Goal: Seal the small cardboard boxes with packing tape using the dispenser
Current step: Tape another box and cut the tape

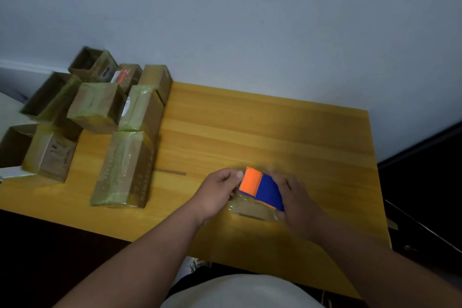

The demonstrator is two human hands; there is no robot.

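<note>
An orange and blue tape dispenser (261,188) sits on top of a small cardboard box (252,209) near the front of the wooden table (275,132). My right hand (297,204) grips the blue body of the dispenser from the right. My left hand (220,189) has its fingers curled at the dispenser's orange toothed end, pinching there; whether it holds tape or the box edge is hidden. The box is mostly covered by the dispenser and my hands, and shiny tape shows on its front face.
Several taped cardboard boxes (125,167) stand stacked and scattered over the table's left side, some leaning beyond the left edge. A short strip of brown tape (170,172) lies on the table beside them. The table's right edge drops to a dark floor.
</note>
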